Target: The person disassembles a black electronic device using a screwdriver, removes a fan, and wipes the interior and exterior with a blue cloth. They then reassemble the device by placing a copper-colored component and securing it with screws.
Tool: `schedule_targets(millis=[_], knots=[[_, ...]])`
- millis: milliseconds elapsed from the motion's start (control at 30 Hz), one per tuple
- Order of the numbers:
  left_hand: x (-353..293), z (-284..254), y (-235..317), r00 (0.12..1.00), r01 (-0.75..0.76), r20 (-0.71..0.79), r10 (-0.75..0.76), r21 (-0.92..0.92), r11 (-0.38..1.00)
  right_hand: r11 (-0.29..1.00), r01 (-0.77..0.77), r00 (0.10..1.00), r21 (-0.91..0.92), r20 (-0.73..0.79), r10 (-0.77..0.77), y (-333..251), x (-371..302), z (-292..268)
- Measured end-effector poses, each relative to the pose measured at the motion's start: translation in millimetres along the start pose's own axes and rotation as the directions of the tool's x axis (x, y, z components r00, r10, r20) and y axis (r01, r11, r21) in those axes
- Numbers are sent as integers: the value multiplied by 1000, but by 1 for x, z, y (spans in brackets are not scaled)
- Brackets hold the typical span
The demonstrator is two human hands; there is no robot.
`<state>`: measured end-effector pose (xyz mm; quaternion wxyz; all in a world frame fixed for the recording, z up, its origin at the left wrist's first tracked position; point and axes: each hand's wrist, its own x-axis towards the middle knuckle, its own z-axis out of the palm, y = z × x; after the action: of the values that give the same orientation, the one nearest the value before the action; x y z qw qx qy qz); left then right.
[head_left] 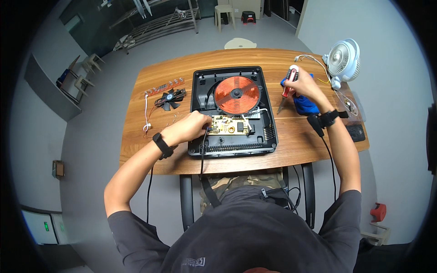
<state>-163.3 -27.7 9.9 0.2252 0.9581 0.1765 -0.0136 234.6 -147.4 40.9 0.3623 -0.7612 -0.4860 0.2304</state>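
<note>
Copper coil (236, 94) disc gleams; right hand (304, 85) grips red-handled screwdriver (287, 88)

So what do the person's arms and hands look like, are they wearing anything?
Both hands are bare, with no gloves. The left hand has a black band around its wrist, and a thin black cable runs down from there along the forearm. The right hand has a black strap with a small black box on the wrist, and a black cable hangs from it too. Both arms come out of short dark grey sleeves.
</note>
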Motion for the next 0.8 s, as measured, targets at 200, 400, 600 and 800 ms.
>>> schedule_targets(millis=[200, 400, 600, 800], knots=[[5, 4, -8, 998, -59, -7, 59, 38, 998, 972, 232, 963, -25, -132, -234, -57, -25, -26], [6, 2, -11, 1000, -17, -3, 17, -69, 997, 958, 281, 956, 63, -109, -273, -96, -44, -10], [8, 8, -16, 1000, 13, 30, -7, -204, 979, 942, 322, 946, 92, -54, -319, -109, -46, 12], [5, 14, -15, 1000, 31, 12, -28, -304, 952, 937, 339, 941, 82, -12, -339, -119, -39, 23]])
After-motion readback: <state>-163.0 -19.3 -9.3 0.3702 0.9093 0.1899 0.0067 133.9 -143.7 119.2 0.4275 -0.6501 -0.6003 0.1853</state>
